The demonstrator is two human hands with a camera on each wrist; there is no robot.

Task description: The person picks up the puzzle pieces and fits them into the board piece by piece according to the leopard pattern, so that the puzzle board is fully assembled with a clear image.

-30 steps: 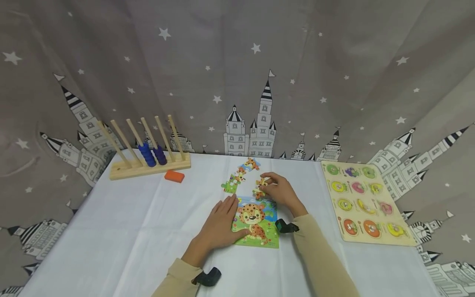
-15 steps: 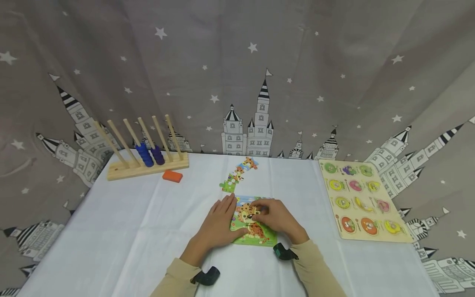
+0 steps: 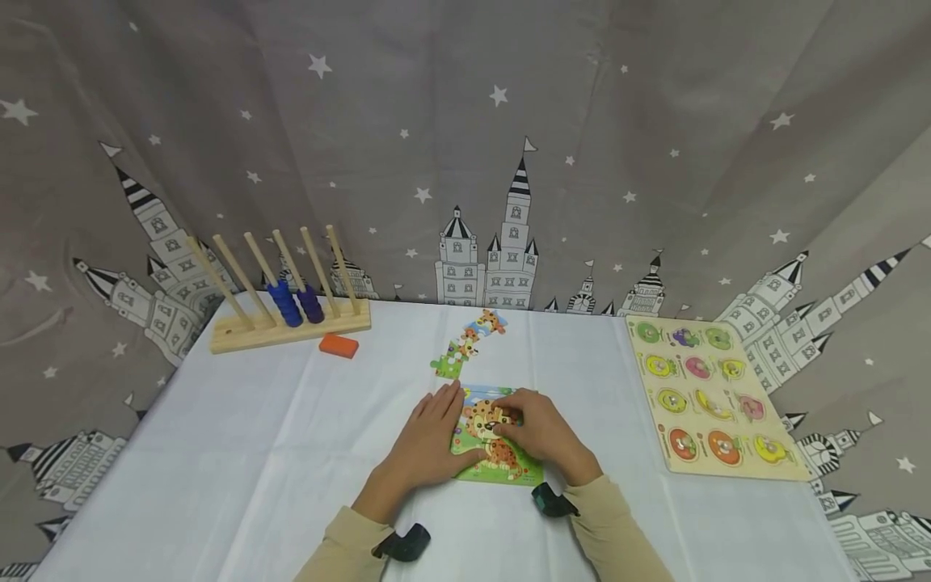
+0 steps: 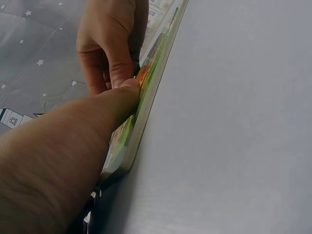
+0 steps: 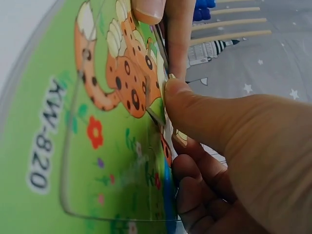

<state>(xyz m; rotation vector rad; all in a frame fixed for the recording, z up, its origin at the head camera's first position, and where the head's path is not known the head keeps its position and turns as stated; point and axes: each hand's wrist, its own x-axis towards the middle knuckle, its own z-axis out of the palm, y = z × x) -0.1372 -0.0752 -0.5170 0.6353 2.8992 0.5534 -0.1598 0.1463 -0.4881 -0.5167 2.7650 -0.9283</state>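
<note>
A leopard puzzle board [image 3: 534,473] lies flat on the white cloth in the head view. My left hand [image 3: 429,440] rests flat along its left side, fingers extended and thumb over the lower edge. My right hand [image 3: 541,428] pinches a puzzle piece [image 5: 180,138] between thumb and curled fingers over the middle of the board. Most of that piece is hidden by the fingers. In the left wrist view the right hand [image 4: 109,44] is just beyond the left thumb [image 4: 127,92].
Loose puzzle pieces [image 3: 447,366] lie in a line behind the board. A wooden peg rack [image 3: 305,330] with blue and purple rings and an orange block [image 3: 339,345] are at the back left. A fruit puzzle board [image 3: 672,458] lies on the right.
My right hand has moved from behind the board toward me, bringing the piece over the board's middle. In the last half second it has shifted only slightly. My left hand stays on the board.
</note>
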